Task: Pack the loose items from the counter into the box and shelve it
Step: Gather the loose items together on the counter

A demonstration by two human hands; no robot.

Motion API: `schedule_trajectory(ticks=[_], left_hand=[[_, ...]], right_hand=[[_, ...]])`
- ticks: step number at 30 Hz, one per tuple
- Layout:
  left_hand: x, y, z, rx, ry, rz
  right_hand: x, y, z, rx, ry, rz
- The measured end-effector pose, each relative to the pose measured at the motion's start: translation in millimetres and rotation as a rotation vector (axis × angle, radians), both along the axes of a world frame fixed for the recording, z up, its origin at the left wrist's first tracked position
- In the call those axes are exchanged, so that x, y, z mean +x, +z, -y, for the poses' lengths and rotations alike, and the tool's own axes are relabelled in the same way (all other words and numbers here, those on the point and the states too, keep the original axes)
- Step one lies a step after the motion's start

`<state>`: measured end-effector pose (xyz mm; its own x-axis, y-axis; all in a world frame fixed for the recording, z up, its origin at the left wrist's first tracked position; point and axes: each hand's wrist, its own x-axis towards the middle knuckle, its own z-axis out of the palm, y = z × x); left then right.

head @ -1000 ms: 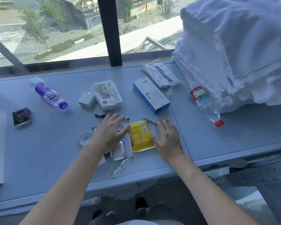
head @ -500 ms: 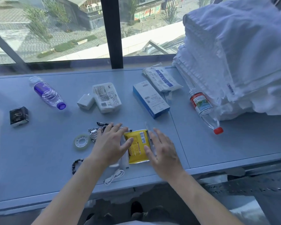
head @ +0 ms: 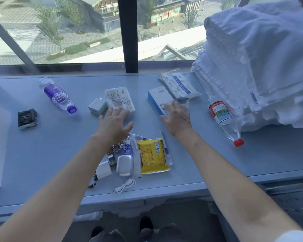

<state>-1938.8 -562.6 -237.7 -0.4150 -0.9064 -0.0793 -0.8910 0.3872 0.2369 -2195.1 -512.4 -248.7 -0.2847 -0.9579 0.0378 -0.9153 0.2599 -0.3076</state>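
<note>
1. Tabletop [head: 164,187]: smooth, matt grey-blue.
2. Yellow packet [head: 152,156]: glossy plastic film.
3. Clear bottles [head: 59,96] [head: 224,121]: shiny plastic.
4. Towels [head: 262,55] at the right edge: white, ribbed cloth.
5. Blue-and-white box [head: 158,97]: smooth cardboard.

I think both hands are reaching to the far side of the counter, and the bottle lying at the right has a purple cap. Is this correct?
Not quite. The head view shows the left hand and right hand reaching far across the counter, but the bottle at the right has a red cap. The purple cap belongs to the bottle at the left.
</note>
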Motion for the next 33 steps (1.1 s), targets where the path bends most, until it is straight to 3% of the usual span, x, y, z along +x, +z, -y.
schedule_trajectory(ticks=[12, 21, 25, 28, 33], left_hand=[[6.4, -4.8, -25.1, 0.062, -0.055, -0.110], [11.8, -3.6, -49.6, -0.001, -0.076, -0.139], [20.1, -1.7, -53.3, -0.050, -0.042, -0.201], [28.1, 2.4, -57.4, -0.057, -0.043, -0.216], [33.2, 8.7, -66.0, -0.061, -0.047, -0.224]], right_hand=[[15.0, -10.9, -56.5, -0.132, 0.189, 0.115], [27.4, -11.1, -69.3, -0.157, 0.181, 0.093], [-2.7, -3.0, -39.9, -0.243, 0.070, 0.094], [-37.7, 9.1, 2.5, -0.138, -0.016, 0.031], [-70.8, 18.4, 60.3, 0.208, -0.023, -0.107]])
